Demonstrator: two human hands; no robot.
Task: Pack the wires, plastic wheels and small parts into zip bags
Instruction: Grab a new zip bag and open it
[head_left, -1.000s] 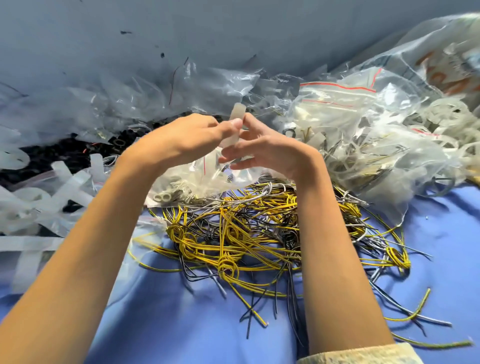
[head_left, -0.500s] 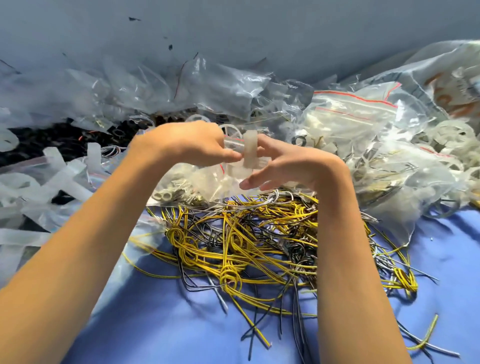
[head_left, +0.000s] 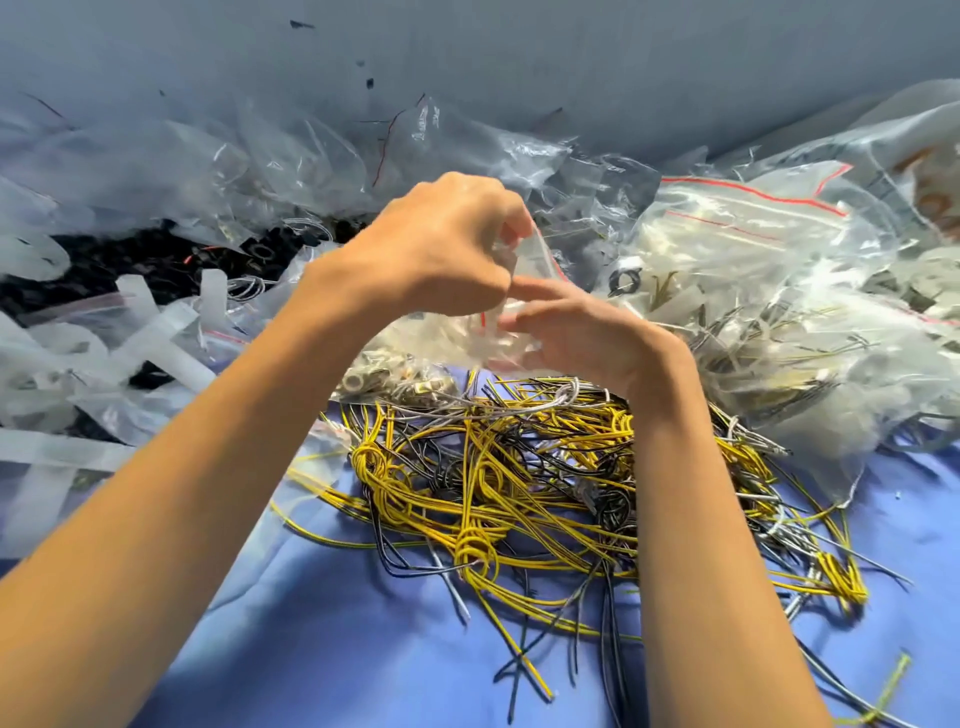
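My left hand (head_left: 441, 249) is raised over the middle of the pile and pinches the top edge of a clear zip bag (head_left: 436, 338) with a red seal line. Just below and to the right, my right hand (head_left: 587, 332) has its fingers curled at the bag's mouth around a translucent white plastic piece (head_left: 501, 317), which is blurred. Small metal parts (head_left: 395, 382) lie in the bottom of the bag. A tangle of yellow, black and grey wires (head_left: 493, 467) lies on the blue cloth (head_left: 337, 623) under both forearms.
White plastic strips (head_left: 156, 332) and a heap of small black parts (head_left: 130, 270) lie at the left. Filled zip bags (head_left: 753, 291) with wheels and wires are stacked at the right. Empty clear bags (head_left: 311, 156) lean on the grey wall (head_left: 519, 62) behind.
My left hand let go of the white plastic piece and took the bag's top edge, lifting it. My right hand brought the piece down to the bag's mouth.
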